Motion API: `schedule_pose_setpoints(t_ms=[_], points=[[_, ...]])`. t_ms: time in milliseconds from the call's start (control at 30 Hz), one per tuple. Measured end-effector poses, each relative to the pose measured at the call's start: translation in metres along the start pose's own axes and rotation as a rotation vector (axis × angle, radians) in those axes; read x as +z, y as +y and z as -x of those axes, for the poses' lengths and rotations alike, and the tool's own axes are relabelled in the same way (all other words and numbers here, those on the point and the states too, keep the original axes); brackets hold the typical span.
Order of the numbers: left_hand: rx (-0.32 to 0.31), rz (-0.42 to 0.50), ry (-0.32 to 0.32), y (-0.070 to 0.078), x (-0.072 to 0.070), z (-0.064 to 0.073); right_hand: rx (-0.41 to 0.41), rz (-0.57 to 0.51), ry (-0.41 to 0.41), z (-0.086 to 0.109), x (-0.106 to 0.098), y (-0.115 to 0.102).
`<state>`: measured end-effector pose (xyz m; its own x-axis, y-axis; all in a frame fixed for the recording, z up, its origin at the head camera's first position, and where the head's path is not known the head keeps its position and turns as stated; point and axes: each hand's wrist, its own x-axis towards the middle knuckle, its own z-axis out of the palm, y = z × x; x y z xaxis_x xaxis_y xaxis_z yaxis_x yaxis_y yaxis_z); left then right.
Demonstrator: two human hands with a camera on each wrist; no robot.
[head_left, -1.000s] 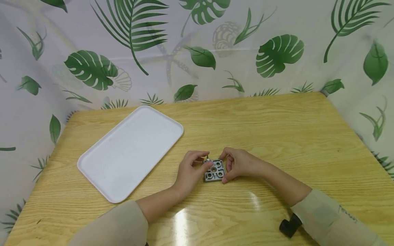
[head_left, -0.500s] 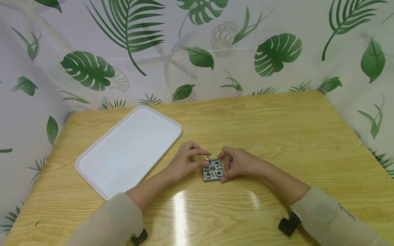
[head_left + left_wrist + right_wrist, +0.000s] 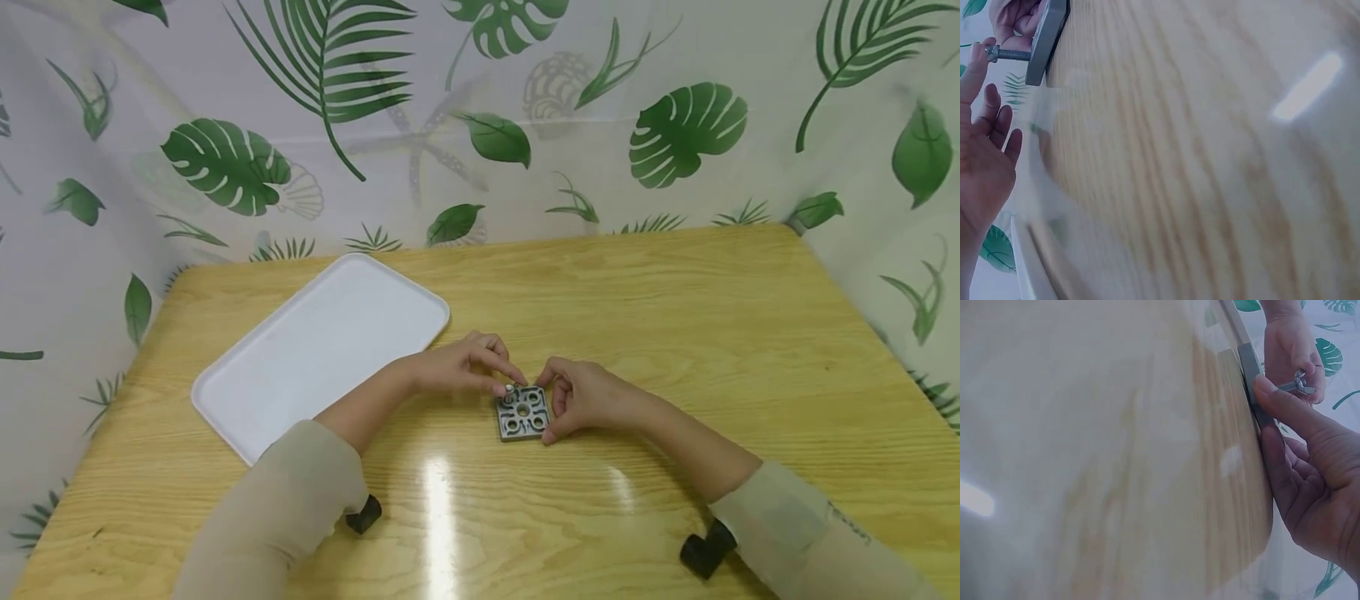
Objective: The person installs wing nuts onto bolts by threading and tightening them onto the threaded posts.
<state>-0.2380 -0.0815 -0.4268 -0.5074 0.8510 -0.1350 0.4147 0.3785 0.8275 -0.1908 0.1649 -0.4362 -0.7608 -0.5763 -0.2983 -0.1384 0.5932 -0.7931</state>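
A square grey metal plate (image 3: 522, 413) with several round holes lies on the table in the head view. From its far left corner stands a threaded wing bolt (image 3: 1013, 55), whose winged end (image 3: 1302, 387) shows in the right wrist view. My left hand (image 3: 465, 367) has its thumb and index finger at that end, the thumb touching it; its other fingers (image 3: 997, 119) are loosely bent. With my right hand (image 3: 588, 400) I grip the plate by its right side, thumb at the near corner and index finger at the far one. The bolt's lower end is hidden.
A white tray (image 3: 258, 392) lies at the left of the wooden table (image 3: 675, 317), partly behind my left forearm. Leaf-printed cloth (image 3: 570, 108) hangs behind and beside the table. A black wrist mount (image 3: 705, 552) sits under the right sleeve.
My left hand and forearm have swung up and leftward around the bolt, and the index finger has slid forward past its winged end. The right hand keeps its grip on the plate.
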Motion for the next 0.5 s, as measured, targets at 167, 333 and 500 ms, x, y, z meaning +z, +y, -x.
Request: schedule_pose_setpoints(t_ms=[167, 333, 500], points=[[0.035, 0.125, 0.048, -0.005, 0.003, 0.005, -0.014, 0.009, 0.003, -0.002, -0.001, 0.001], [-0.014, 0.230, 0.307, -0.002, 0.026, 0.015, -0.009, 0.015, 0.011, -0.001, 0.001, 0.003], [-0.120, 0.273, 0.613, 0.007, 0.064, 0.018, -0.013, 0.019, 0.019, 0.000, 0.002, 0.004]])
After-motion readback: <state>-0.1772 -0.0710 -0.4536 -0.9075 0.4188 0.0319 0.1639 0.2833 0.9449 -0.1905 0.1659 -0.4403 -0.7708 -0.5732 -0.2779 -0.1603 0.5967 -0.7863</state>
